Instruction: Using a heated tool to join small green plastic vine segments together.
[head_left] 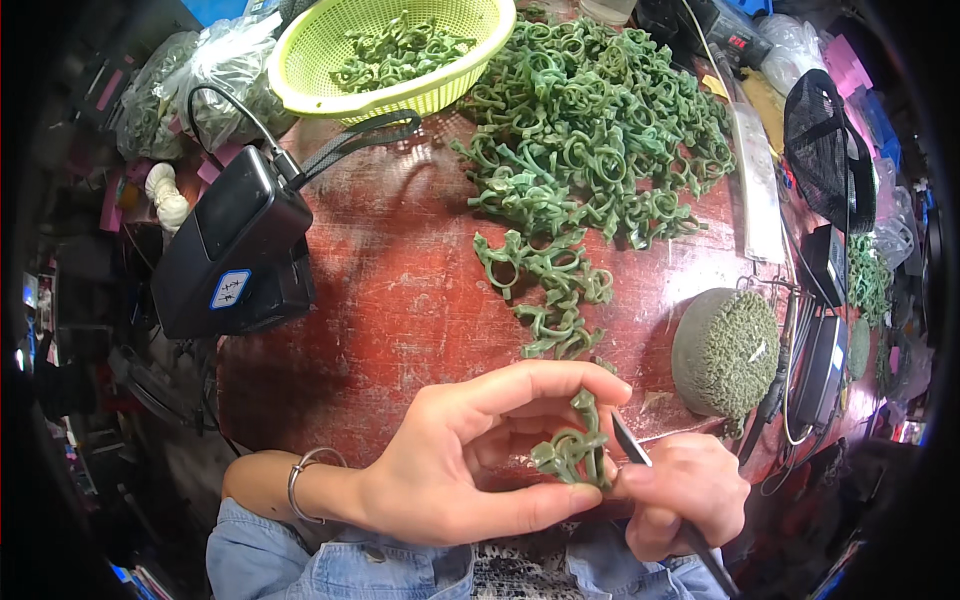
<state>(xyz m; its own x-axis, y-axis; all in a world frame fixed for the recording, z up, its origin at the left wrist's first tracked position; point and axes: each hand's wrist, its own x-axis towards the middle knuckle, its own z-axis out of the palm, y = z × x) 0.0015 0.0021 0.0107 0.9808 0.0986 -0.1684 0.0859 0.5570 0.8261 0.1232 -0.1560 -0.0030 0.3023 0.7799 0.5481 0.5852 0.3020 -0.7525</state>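
Observation:
My left hand [440, 465] is closed around a green wax ring casting [572, 455], pinched between thumb and fingers near the table's front edge. A thin knife [630, 442] is gripped in my right hand [690, 490], its dark handle pointing down toward the lower edge. The short blade is close beside the casting; whether it touches is hard to tell. Just beyond my left hand lie several similar green ring pieces [550, 275], trailing from a large heap of green rings [610, 120] at the back.
A yellow-green plastic basket [300, 98] with more green pieces stands at the back left. Left of the heap is a black device [240, 215] with a cable and strap. A round grey-green block [690, 350] sits on the right, near a long pale strip [758, 190] and a black mesh [820, 140].

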